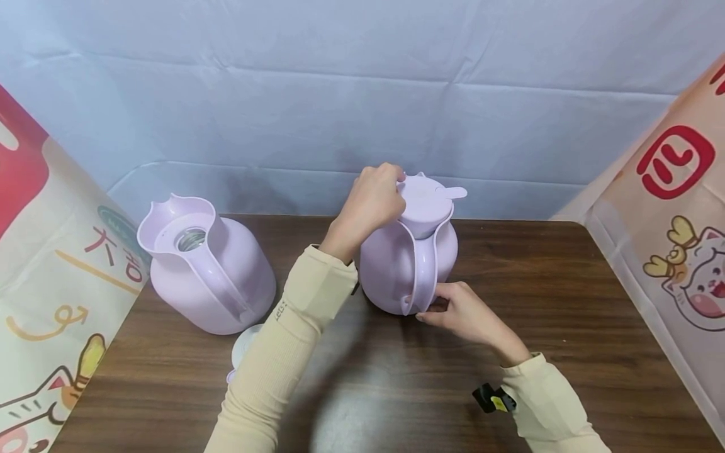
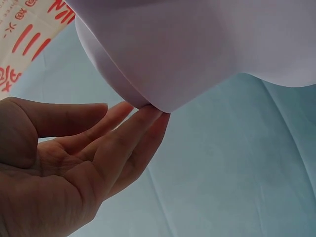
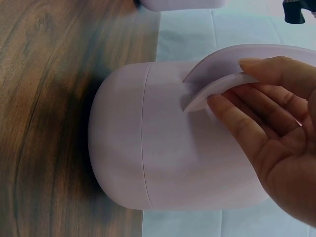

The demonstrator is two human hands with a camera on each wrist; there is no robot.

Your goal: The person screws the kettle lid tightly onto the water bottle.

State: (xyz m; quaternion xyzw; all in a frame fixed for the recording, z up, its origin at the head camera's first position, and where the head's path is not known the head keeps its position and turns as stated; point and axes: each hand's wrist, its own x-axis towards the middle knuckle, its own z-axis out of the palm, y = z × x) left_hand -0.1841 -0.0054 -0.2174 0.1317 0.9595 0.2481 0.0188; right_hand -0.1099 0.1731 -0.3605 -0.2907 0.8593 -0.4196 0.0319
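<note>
A lilac thermos jug (image 1: 385, 267) stands upright with a lid (image 1: 423, 201) seated in its top. The left hand (image 1: 370, 204) reaches to the jug's upper left. In the left wrist view, its fingertips touch the lower edge of the lilac spout (image 2: 163, 64), and the thumb stays apart from it. Low on the jug's handle (image 1: 425, 270), the right hand (image 1: 467, 314) pinches one edge between thumb and fingers, as the right wrist view shows on the curved handle (image 3: 222, 86).
A second lilac jug (image 1: 243, 277) stands lidless at the left, its mouth showing the inner liner. Partly behind the left sleeve (image 1: 289, 340), a pale lid (image 1: 243, 346) lies on the wooden table (image 1: 527, 270). A pale cloth backdrop (image 1: 283, 113) hangs behind.
</note>
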